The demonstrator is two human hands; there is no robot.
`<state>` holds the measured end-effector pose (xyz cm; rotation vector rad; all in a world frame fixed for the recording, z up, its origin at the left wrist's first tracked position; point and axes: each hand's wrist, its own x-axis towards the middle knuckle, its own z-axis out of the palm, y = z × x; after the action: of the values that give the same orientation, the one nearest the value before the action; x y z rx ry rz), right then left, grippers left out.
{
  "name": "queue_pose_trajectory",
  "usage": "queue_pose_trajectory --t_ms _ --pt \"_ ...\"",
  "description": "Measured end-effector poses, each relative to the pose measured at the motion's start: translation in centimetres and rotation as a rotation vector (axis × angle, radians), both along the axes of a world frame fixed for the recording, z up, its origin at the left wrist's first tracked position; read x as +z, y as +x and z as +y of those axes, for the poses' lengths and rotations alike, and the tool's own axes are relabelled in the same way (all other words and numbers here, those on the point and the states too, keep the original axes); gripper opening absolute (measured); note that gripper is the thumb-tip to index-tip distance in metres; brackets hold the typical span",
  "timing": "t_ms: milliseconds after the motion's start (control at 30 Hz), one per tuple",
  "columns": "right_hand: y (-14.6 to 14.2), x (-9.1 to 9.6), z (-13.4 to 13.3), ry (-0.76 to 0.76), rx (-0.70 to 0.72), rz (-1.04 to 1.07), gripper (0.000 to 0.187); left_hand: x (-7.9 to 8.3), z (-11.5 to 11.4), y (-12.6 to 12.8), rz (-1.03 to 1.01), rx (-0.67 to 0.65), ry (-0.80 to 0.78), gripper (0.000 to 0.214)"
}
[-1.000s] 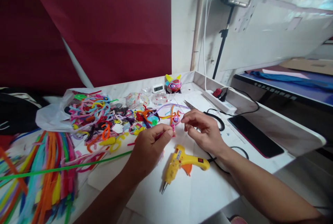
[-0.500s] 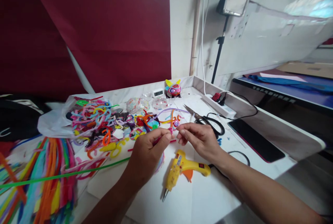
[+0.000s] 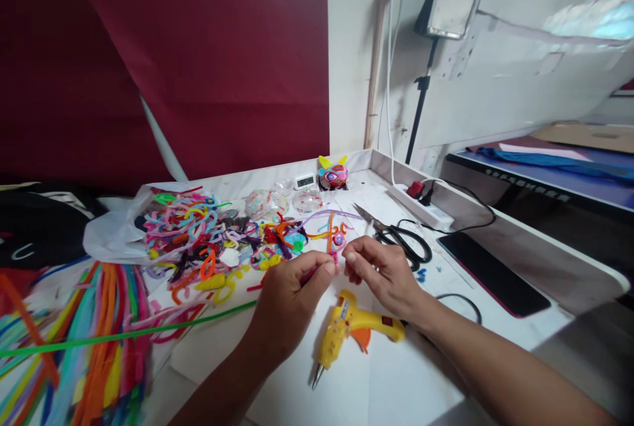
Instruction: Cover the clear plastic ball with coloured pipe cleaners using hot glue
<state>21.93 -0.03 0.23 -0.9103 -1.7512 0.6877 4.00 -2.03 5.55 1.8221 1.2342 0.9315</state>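
Magenta slender piece [image 3: 309,274] sits pinched in left hand [image 3: 291,299].

The glue gun [image 3: 341,333] barred the middle, right below left hand [image 3: 292,300] and right hand [image 3: 384,275]! Bare paper [image 3: 396,376] opened either side of its nozzle [image 3: 317,376]. Leftward, a green stem [image 3: 198,318] cut across, a heap [image 3: 188,221] crowding behind; rightward, scissors [image 3: 405,240] and phone [image 3: 495,274] allowed just a narrow strip between.

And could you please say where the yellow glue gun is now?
In the head view, the yellow glue gun lies on white paper just right of lower centre, beside the left hand and below the right hand.
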Motion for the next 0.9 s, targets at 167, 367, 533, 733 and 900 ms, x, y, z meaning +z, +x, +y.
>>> queue_pose_trajectory --t_ms 167,367,533,733,900 --pt "0.1 0.1 0.0 0.071 -0.064 -0.073 0.021 -0.1 -0.1 0.0 0.053 -0.011 -0.005 0.029" --pt "0.0 -0.3 0.0 0.031 -0.017 -0.139 0.021 0.1 -0.2 0.0 0.025 -0.013 0.002 0.028" --pt "0.1 -0.3 0.0 0.05 -0.005 -0.149 0.024 0.1 -0.4 -0.1 0.022 -0.003 0.011 0.029" --pt "0.4 -0.1 0.4 0.087 -0.069 -0.18 0.033 0.1 -0.3 -0.3 -0.005 0.025 -0.011 0.028" --pt "0.7 0.8 -0.1 -0.052 0.081 -0.106 0.04 0.3 0.0 -0.6 -0.008 0.051 0.044 0.028"
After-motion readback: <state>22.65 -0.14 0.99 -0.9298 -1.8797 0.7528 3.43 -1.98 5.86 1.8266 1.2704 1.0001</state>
